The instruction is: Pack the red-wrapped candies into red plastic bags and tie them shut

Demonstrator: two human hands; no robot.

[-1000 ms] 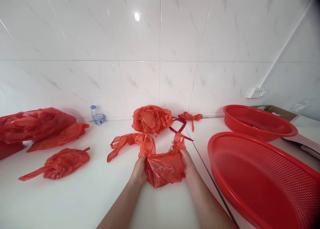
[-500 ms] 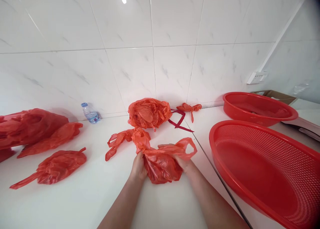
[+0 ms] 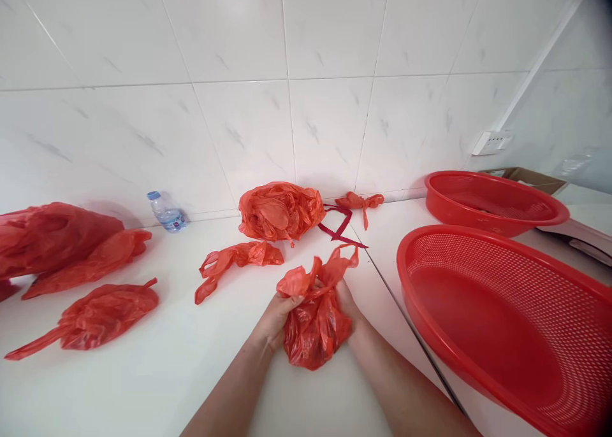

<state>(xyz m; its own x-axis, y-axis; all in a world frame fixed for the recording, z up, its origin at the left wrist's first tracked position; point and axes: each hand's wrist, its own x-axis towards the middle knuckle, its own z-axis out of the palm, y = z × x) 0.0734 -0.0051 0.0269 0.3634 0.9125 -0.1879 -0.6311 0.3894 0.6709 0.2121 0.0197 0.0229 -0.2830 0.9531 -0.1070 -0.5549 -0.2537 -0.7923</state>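
Between my hands is a red plastic bag (image 3: 316, 335), bunched up, with its loose top and handles sticking upward. My left hand (image 3: 281, 316) grips its left side, the thumb across the plastic. On the other side my right hand (image 3: 348, 306) holds the bag; most of its fingers are hidden behind the plastic. What is inside the bag cannot be made out. Just beyond lies a crumpled red bag (image 3: 239, 258) on the white table (image 3: 210, 360). Against the wall sits a large bundle of red bags (image 3: 280, 213).
Two red plastic baskets, a near one (image 3: 482, 335) and a far one (image 3: 497, 223), stand at the right. A water bottle (image 3: 167, 215), a knotted red bag (image 3: 359, 201) and a dark red strap (image 3: 340, 230) lie near the wall. More red bags (image 3: 108, 316) are at the left.
My hands have drawn closer together and gathered the bag into a tighter, more upright bunch. Its handles, spread to both sides before, now point up. The view has shifted slightly.
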